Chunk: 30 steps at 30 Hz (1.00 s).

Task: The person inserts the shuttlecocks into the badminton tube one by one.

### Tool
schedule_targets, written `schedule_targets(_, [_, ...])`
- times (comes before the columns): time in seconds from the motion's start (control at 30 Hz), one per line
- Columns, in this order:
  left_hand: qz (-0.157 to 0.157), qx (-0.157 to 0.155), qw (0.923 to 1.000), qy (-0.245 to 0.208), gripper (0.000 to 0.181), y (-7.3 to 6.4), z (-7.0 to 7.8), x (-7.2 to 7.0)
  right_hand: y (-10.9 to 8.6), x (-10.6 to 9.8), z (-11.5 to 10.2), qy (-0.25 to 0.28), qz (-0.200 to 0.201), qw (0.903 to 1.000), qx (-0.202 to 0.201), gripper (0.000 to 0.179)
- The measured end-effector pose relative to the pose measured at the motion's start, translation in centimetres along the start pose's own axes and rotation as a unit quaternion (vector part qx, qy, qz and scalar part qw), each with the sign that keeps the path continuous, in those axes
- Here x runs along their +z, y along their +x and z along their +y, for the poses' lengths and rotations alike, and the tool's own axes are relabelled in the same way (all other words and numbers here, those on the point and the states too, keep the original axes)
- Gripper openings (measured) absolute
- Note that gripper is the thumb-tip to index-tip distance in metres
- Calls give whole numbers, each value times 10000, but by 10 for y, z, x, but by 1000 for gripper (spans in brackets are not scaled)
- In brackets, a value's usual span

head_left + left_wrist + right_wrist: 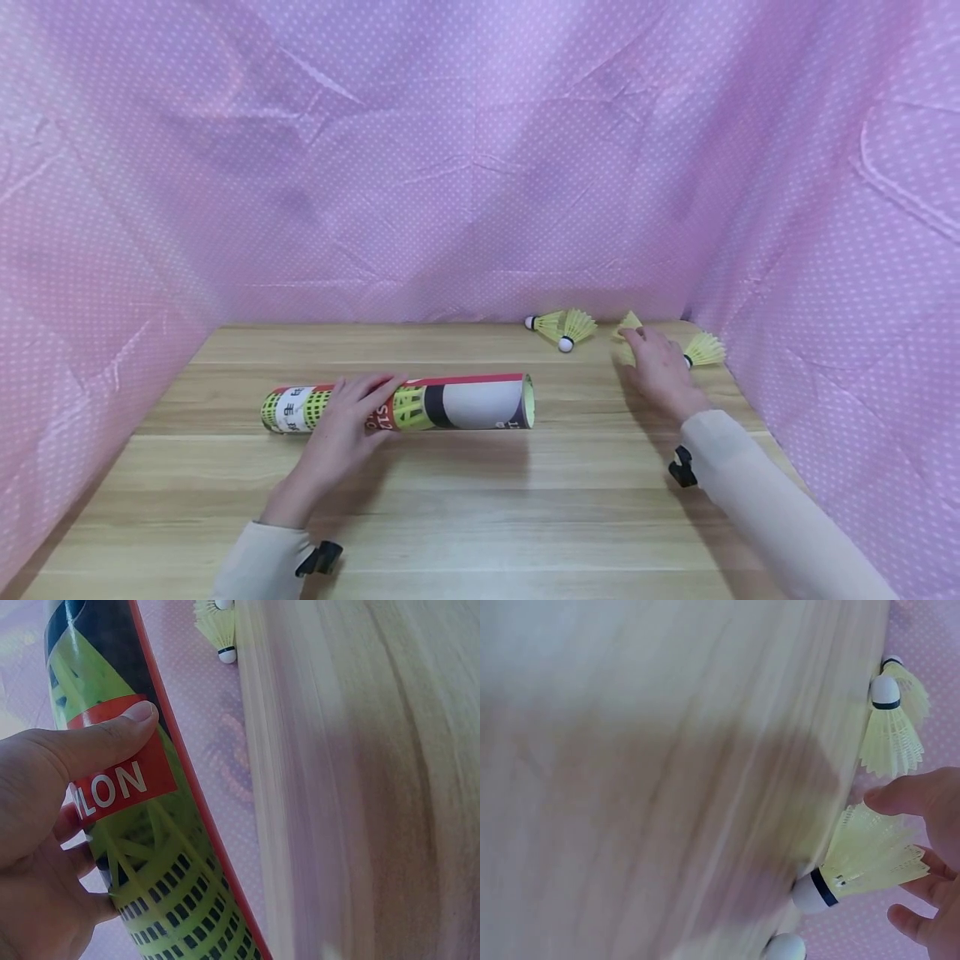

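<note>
My left hand [347, 429] grips a printed shuttlecock tube [476, 405] around its middle, thumb on one side and fingers on the other. The tube lies crosswise over the table, its open end facing right. My right hand [662, 373] is at the back right, above yellow shuttlecocks with white heads. In the right wrist view its thumb and fingers are spread apart around the skirt of one shuttlecock [874, 859], whose head points toward the table. Another shuttlecock [705, 350] lies just right of the right hand.
Two more shuttlecocks [576, 325] lie together at the table's back edge, left of the right hand. The light wooden table [480, 525] is bordered at the back and sides by a pink dotted cloth [450, 183]. Each sleeve has a black clip [682, 467] near its cuff.
</note>
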State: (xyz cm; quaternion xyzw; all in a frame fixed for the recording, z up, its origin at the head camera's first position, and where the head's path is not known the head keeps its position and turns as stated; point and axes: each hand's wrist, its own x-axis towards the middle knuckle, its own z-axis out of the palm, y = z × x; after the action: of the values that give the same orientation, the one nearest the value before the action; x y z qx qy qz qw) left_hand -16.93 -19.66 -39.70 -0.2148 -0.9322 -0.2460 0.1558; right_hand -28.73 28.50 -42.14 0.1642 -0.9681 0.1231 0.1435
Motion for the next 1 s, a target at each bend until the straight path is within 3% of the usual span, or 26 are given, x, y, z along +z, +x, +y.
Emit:
schedule_targets(0.2, [-13, -24, 10000, 2, 88, -1, -1, 1, 1, -7, -9, 79, 7, 10000, 13, 65])
schedule_targets(0.47, [-3, -9, 10000, -27, 88, -1, 0, 1, 4, -20, -22, 843, -317, 9944, 546, 73])
schedule_targets(1.0, [-14, 39, 10000, -11, 89, 1, 0, 0, -12, -35, -1, 1207, -732, 9888, 482, 67])
